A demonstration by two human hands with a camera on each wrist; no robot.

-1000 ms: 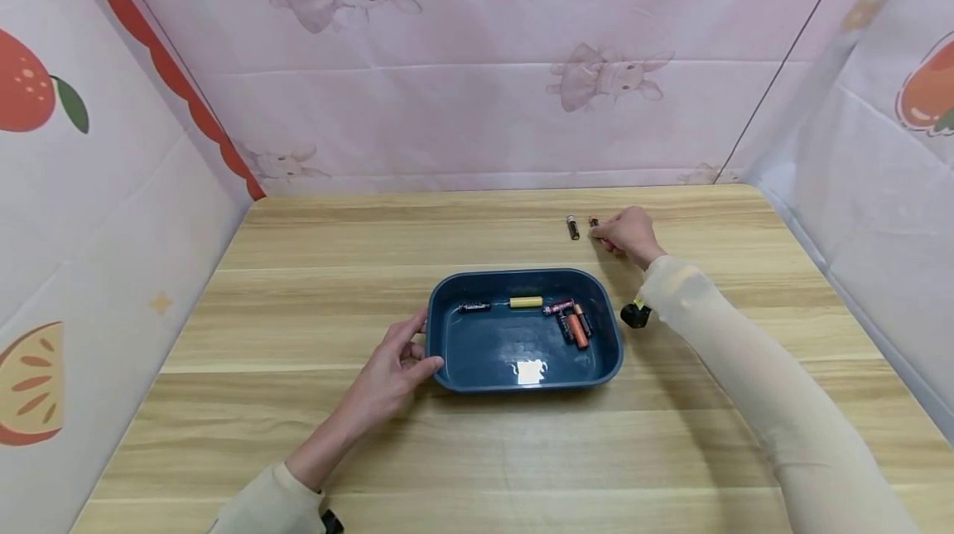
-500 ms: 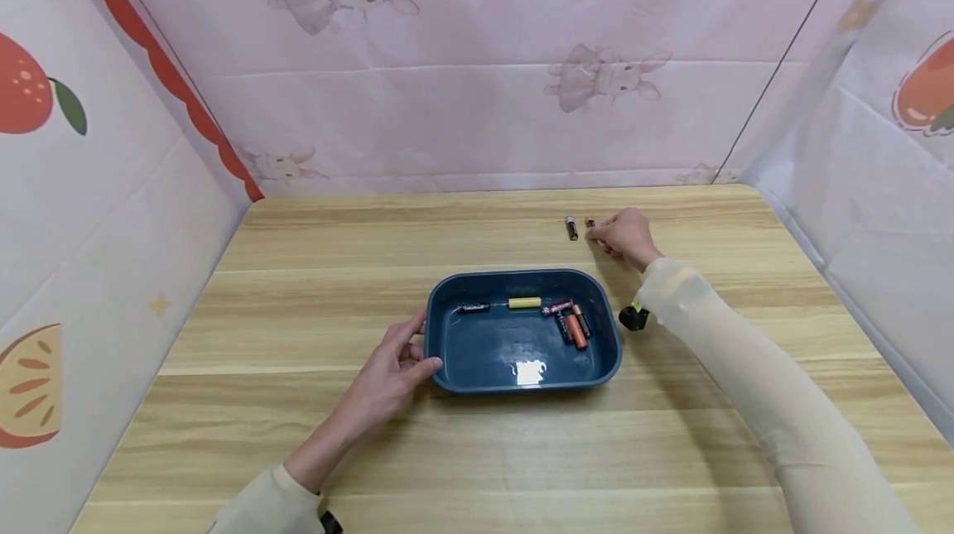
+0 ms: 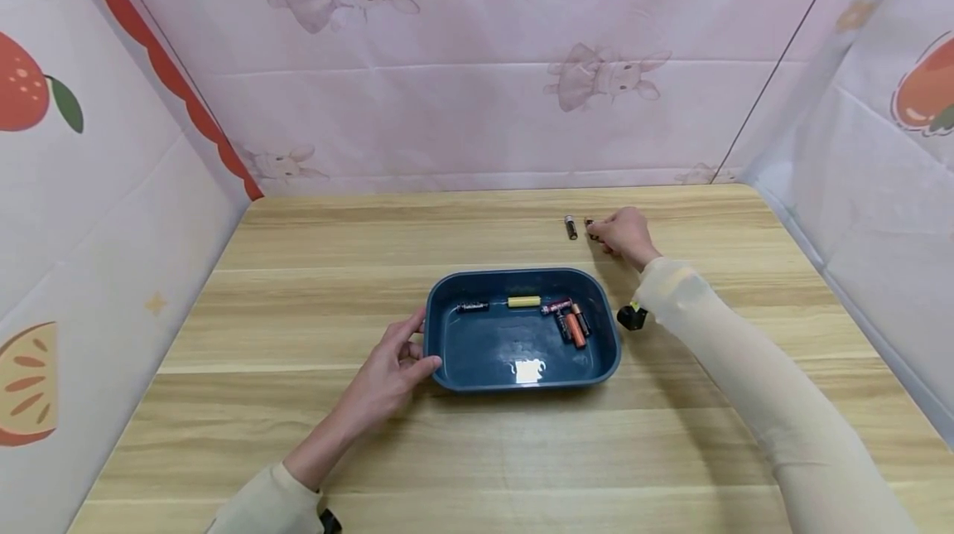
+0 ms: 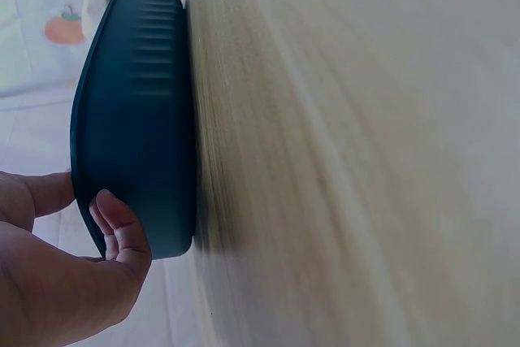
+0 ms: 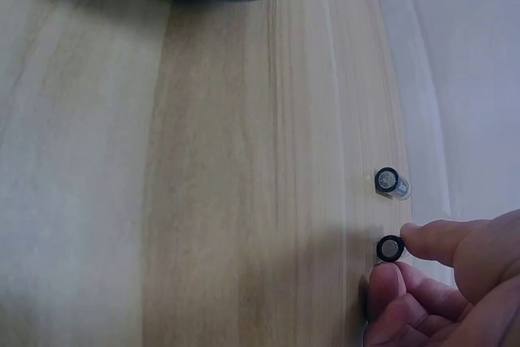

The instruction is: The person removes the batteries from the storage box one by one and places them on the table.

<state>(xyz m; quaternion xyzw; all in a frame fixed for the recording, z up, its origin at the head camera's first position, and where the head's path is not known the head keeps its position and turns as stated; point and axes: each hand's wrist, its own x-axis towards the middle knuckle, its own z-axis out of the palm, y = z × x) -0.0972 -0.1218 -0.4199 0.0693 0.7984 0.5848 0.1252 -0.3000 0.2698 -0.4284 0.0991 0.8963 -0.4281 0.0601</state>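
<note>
Left hand (image 3: 387,372): laid on the table at the left end of the tray; the thumb and fingertips (image 4: 114,215) are pressed against the tray's outer wall, lightly curled round its corner.
Tray (image 3: 447,368): a dark blue rectangular tray set flat near the middle of the wooden table (image 3: 298,435).
Tray contents: a black battery (image 3: 473,307) and a yellow battery (image 3: 524,301) are laid end to end along the far wall; a cluster of dark and orange batteries (image 3: 572,320) is gathered in the far right corner.
Black object (image 3: 632,318): seen just beside the tray's right end, under the right sleeve.
Loose battery (image 3: 570,228): left lying on the table beyond the tray, just beside the right hand but untouched.
Pinched battery (image 5: 391,248): found on the table at the far right, gripped at its end between thumb and forefinger.
Right hand (image 3: 624,236): stretched past the tray, fingers curled, closed around the pinched battery.
</note>
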